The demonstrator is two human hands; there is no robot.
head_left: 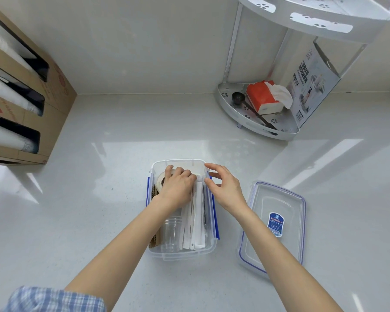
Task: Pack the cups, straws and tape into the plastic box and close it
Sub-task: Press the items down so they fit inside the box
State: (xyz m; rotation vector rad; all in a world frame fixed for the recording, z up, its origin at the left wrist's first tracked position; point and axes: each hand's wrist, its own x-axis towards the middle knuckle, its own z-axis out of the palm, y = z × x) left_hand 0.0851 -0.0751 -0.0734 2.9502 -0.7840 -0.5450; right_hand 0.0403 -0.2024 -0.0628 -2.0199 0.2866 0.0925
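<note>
A clear plastic box [180,254] with blue clips stands open on the white counter. Inside lie clear cups [170,233] on their side, paper-wrapped straws [197,221] along the right, brown cardboard sleeves [154,238] at the left and a tape roll [160,179] at the far end. My left hand [178,188] reaches into the box, fingers curled over the tape roll and touching the straw tops. My right hand [223,188] hovers at the box's right rim, fingers spread, holding nothing. The clear lid [273,224] lies flat to the right of the box.
A cardboard dispenser [16,104] with stacked white cups stands at the left wall. A metal corner rack [259,113] at the back right holds a red tissue pack, a black scoop and a printed carton.
</note>
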